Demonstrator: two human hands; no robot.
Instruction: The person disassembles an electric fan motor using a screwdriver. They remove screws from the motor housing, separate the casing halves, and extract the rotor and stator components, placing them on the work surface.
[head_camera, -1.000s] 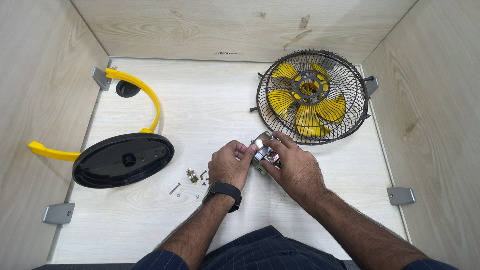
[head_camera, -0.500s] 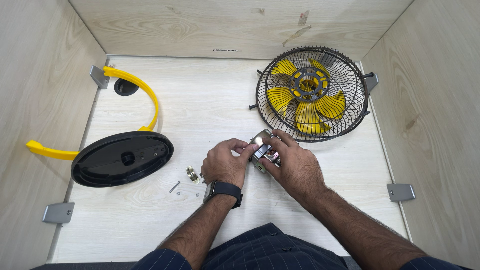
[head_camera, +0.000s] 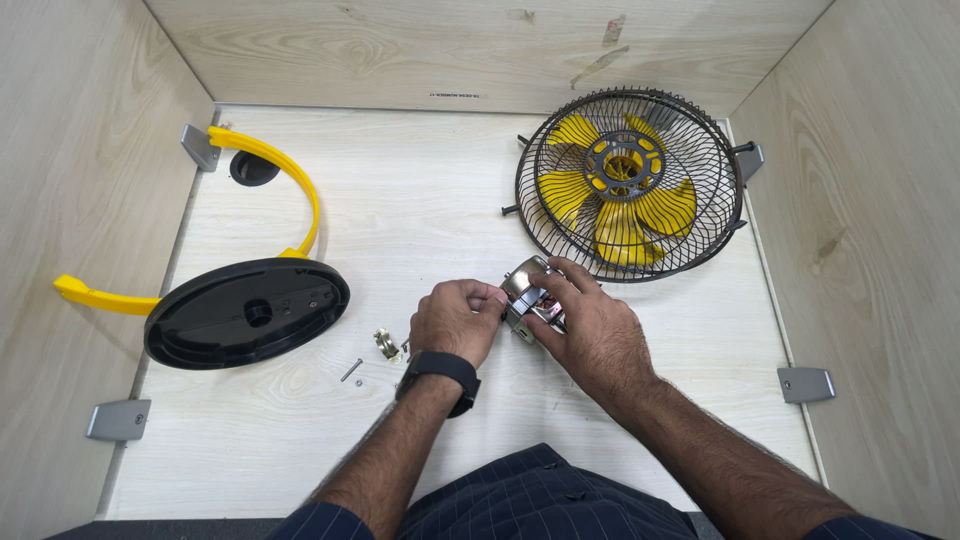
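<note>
- a small metal fan motor (head_camera: 527, 295) sat between both hands, lifted just off the pale wooden table (head_camera: 420, 200), near its middle and just below the fan cage.
- the left hand (head_camera: 455, 322) was curled around the motor's left end, fingers clenched on its shiny casing; a black wristwatch (head_camera: 440, 372) sat on that wrist.
- the right hand (head_camera: 590, 325) grasped the motor from the right, fingertips pressed over its top and far side, so much of the body was hidden.
- judged from its look, the motor was dense for its size, stiff, and smooth enough on the bright casing to slip; its rounded casing looked the safest place to grip, rather than any small exposed parts.
- just left of the left hand lay a small brass-coloured fitting (head_camera: 386, 343), and beside that a loose screw (head_camera: 351, 370), both resting on the table.
- further left lay a black oval fan base (head_camera: 247, 312), flat on the table, with a yellow curved stand arm (head_camera: 285, 185) arching behind it toward the back left corner.
- at the back right lay a black wire fan cage (head_camera: 628, 183) with yellow blades (head_camera: 670, 207) inside, close to the motor but not touching it.
- grey metal corner brackets (head_camera: 806, 383) marked the table's edges, within plain wooden walls.
</note>
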